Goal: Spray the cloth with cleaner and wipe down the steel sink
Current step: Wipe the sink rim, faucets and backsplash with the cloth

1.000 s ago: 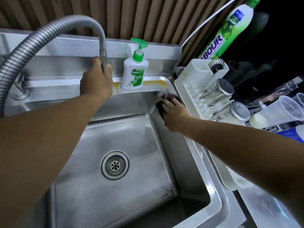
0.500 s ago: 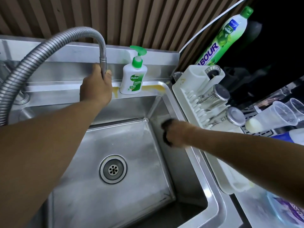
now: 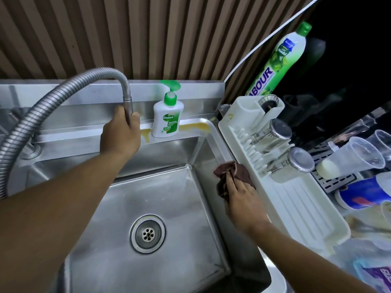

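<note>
Where the brown striped wall ends, a big steel sink [image 3: 179, 197] fills most of the view. A long bendy metal hose [image 3: 69, 85] curves over its back left side. A white drying rack [image 3: 296, 208] sits just beside the sink on the right, with two steel cups [image 3: 273, 132] lying in it. A tall green bottle [image 3: 279, 60] leans behind the rack. The left grip [image 3: 119, 134] is a bare hand closed round the end of the hose. The right grip [image 3: 243, 199] is a bare hand with its fingers laid out over the dark brown cloth [image 3: 239, 172], pressing it down. The cloth is bunched up on the sink's right edge, touching the rack. A white soap bottle [image 3: 167, 117] with a green pump stands on the back ledge. The round drain [image 3: 148, 233] sits in the sink floor.
</note>
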Available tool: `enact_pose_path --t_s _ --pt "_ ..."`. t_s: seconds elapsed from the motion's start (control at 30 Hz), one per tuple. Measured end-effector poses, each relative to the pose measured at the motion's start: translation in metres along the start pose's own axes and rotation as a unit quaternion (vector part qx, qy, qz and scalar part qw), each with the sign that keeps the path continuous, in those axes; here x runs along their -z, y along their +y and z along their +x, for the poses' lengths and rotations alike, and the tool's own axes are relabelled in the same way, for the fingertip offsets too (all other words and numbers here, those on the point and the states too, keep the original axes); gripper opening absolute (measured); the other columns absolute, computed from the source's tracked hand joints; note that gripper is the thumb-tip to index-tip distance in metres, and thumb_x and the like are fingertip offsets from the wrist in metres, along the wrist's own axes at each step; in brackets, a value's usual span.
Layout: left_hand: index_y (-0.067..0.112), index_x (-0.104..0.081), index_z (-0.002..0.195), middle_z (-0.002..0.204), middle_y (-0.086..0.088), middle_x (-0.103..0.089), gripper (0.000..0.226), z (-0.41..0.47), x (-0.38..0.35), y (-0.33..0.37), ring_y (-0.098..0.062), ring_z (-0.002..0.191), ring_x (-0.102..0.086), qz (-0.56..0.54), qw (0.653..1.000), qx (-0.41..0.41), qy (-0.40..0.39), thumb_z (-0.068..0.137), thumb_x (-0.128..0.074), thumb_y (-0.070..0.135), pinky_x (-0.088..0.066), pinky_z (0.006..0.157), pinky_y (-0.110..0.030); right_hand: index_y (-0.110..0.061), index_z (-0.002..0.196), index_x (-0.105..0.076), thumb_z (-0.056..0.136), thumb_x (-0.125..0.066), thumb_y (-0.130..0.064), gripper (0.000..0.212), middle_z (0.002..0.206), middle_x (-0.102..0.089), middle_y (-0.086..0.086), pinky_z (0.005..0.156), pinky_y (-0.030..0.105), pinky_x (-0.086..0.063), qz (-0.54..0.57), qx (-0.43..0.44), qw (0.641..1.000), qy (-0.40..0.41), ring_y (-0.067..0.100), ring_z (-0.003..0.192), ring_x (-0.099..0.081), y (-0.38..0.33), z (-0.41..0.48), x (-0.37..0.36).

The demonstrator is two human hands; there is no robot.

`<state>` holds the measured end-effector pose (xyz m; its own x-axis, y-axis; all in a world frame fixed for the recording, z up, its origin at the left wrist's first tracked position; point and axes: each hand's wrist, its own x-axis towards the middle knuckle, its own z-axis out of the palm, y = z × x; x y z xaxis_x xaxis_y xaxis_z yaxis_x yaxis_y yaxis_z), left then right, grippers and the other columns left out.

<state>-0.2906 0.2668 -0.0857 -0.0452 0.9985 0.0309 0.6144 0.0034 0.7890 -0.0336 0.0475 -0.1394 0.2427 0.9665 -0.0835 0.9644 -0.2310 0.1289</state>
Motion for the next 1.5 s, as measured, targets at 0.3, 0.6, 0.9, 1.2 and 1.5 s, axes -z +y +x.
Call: enact_pose_path --t_s 0.3,0.6,0.9,1.2,1.5 --pt "0.01 -0.055 0.109 0.112 -0.013 -0.054 0.034 -0.054 0.008 0.009 -0.035 0.104 -0.049 0.052 0.967 -0.191 0.159 0.089 -0.061 0.036 -0.041 0.087 -0.047 -0.005 0.158 -0.015 0.096 -0.05 -0.027 0.074 0.155 -0.038 0.018 0.114 0.036 -0.027 0.037 0.012 0.999 0.008 0.032 0.139 -0.04 -0.035 0.128 0.02" --pt "0.02 -0.027 0.152 0.15 -0.005 -0.04 0.093 -0.02 -0.034 0.05 -0.028 0.132 -0.046 0.027 0.997 -0.066 -0.008 0.08 -0.08 0.045 -0.044 0.1 -0.045 0.0 0.124 -0.068 0.051 -0.087 -0.004 0.076 0.095 -0.074 0.014 0.066 0.036 -0.057 0.062 0.018 0.993 0.1 0.034 0.076 -0.069 -0.019 0.071 0.002" --pt "0.023 -0.06 0.118 0.107 0.005 -0.064 0.043 0.009 -0.039 0.056 -0.025 0.097 -0.061 -0.017 0.998 -0.039 -0.05 0.082 -0.082 0.029 -0.047 0.077 -0.034 -0.018 0.105 -0.074 0.065 -0.072 -0.006 0.042 0.088 -0.073 0.004 0.054 0.033 -0.053 0.133 -0.055 0.984 0.109 0.031 0.073 -0.07 -0.028 0.103 0.007" --pt "0.036 -0.058 0.099 0.087 0.019 -0.067 0.041 -0.025 0.029 0.03 -0.004 0.078 -0.063 -0.022 0.998 -0.035 -0.054 0.073 -0.089 0.031 -0.047 0.065 -0.016 -0.017 0.112 -0.071 0.095 -0.053 -0.011 0.025 0.106 -0.07 0.005 0.085 0.03 -0.045 0.592 -0.283 0.73 0.189 0.032 0.105 -0.062 -0.057 0.173 0.071" --pt "0.033 -0.064 0.095 0.084 0.014 -0.072 0.036 -0.041 0.07 -0.002 -0.015 0.073 -0.068 -0.064 0.998 0.013 -0.016 0.071 -0.089 0.025 -0.059 0.068 -0.037 -0.016 0.146 -0.049 0.101 -0.055 -0.021 0.045 0.15 -0.049 0.005 0.11 0.025 -0.04 0.609 -0.01 0.758 0.234 0.019 0.133 -0.049 -0.162 0.229 0.134"
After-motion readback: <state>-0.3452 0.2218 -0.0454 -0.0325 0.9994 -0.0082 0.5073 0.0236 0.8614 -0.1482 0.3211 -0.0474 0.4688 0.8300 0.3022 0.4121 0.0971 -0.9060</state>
